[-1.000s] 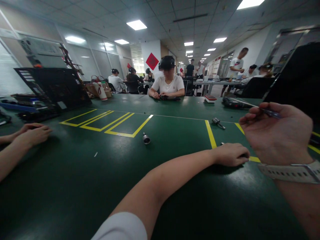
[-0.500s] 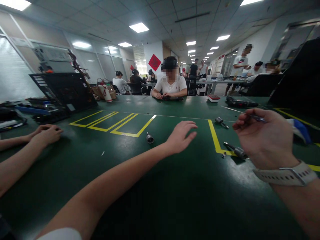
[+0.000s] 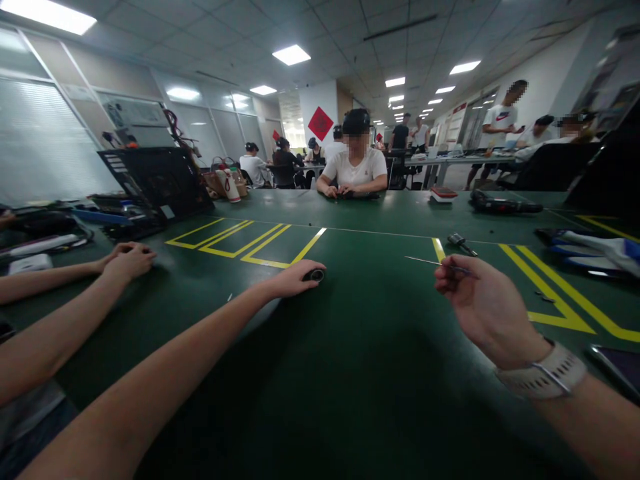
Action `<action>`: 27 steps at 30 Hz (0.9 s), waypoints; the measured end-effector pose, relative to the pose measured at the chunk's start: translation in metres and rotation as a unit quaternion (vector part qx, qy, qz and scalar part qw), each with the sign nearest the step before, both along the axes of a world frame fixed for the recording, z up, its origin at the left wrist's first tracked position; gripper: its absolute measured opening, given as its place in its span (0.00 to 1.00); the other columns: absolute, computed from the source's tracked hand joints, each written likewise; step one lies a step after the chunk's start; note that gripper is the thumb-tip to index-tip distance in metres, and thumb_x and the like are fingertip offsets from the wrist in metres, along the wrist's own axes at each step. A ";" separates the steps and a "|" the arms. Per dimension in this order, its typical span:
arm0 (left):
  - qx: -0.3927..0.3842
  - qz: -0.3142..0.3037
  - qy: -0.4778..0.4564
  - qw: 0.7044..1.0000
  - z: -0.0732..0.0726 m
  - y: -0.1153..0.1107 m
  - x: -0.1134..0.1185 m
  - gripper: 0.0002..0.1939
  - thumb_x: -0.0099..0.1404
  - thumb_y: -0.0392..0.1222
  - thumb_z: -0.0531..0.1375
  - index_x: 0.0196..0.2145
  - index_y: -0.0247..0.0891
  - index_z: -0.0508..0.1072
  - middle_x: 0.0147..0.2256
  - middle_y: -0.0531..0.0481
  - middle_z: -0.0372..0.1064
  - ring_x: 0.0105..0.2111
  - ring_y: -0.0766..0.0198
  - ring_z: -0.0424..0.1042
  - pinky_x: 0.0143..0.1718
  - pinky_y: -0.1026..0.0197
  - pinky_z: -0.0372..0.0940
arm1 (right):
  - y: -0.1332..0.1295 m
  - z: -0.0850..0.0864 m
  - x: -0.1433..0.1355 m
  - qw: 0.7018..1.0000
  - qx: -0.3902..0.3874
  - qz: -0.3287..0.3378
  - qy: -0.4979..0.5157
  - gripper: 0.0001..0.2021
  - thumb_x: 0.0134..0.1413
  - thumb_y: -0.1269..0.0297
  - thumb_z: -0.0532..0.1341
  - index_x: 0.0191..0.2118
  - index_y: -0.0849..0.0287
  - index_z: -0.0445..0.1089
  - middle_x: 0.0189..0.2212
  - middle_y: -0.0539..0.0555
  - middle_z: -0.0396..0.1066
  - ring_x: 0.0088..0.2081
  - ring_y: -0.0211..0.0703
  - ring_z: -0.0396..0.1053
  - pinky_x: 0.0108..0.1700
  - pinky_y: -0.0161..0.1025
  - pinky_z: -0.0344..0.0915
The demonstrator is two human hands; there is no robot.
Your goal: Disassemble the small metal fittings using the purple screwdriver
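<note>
My left hand (image 3: 296,279) is closed around a short metal hole saw (image 3: 315,274), its round dark end showing at the fingertips, on or just over the green table (image 3: 370,347). My right hand (image 3: 483,307), with a pale watch strap at the wrist, is raised above the table. Pinched in its fingers is a thin screwdriver (image 3: 423,259), its slender shaft pointing left and its handle partly hidden by the palm. Another metal piece with a shank (image 3: 461,244) lies just beyond the right hand.
Yellow tape (image 3: 565,310) marks areas on the table. To the right lie small metal parts (image 3: 545,297), blue-and-white gloves (image 3: 595,250) and a dark flat device (image 3: 617,367). A black power tool (image 3: 505,202) lies farther back. Another person's hands (image 3: 131,259) rest at left; someone sits opposite.
My left hand has moved left and closed on the hole saw. My right hand has shifted left with the screwdriver still in it. The view has turned slightly.
</note>
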State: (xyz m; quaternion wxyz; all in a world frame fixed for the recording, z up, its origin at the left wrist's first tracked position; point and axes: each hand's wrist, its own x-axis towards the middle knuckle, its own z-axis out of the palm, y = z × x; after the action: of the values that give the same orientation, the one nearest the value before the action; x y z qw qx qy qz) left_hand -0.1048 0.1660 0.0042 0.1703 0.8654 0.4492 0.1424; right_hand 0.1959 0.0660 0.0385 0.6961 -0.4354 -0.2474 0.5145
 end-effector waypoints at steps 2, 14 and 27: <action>0.012 0.010 -0.008 1.000 0.000 -0.008 0.008 0.16 0.58 0.39 0.60 0.45 0.36 0.67 0.45 0.44 0.68 0.47 0.56 0.65 0.51 0.53 0.58 | -0.007 -0.005 -0.002 0.999 -0.001 0.035 -0.019 0.07 0.47 0.69 0.60 0.22 0.60 0.69 0.20 0.48 0.67 0.23 0.34 0.64 0.26 0.32 0.60; -0.004 -0.089 -0.160 0.983 -0.006 -0.102 0.097 0.13 0.53 0.42 0.65 0.30 0.35 0.64 0.35 0.50 0.61 0.34 0.66 0.62 0.32 0.64 0.60 | -0.070 -0.026 -0.013 0.965 0.032 0.228 -0.124 0.15 0.51 0.53 0.60 0.21 0.57 0.71 0.19 0.50 0.67 0.25 0.40 0.63 0.30 0.37 0.61; 0.020 -0.114 -0.148 0.982 -0.021 -0.090 0.108 0.09 0.60 0.39 0.58 0.25 0.37 0.62 0.26 0.54 0.60 0.29 0.67 0.61 0.30 0.64 0.56 | -0.079 -0.040 -0.016 0.881 0.058 0.197 -0.427 0.19 0.54 0.49 0.54 0.21 0.54 0.68 0.21 0.51 0.68 0.27 0.44 0.65 0.30 0.40 0.59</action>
State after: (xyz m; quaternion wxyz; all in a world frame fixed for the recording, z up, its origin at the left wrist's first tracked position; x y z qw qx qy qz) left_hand 0.0029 0.0758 -0.0166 0.2330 0.8837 0.3142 0.2570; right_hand 0.1802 -0.0130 -0.0016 0.4317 -0.5137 -0.6307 0.3898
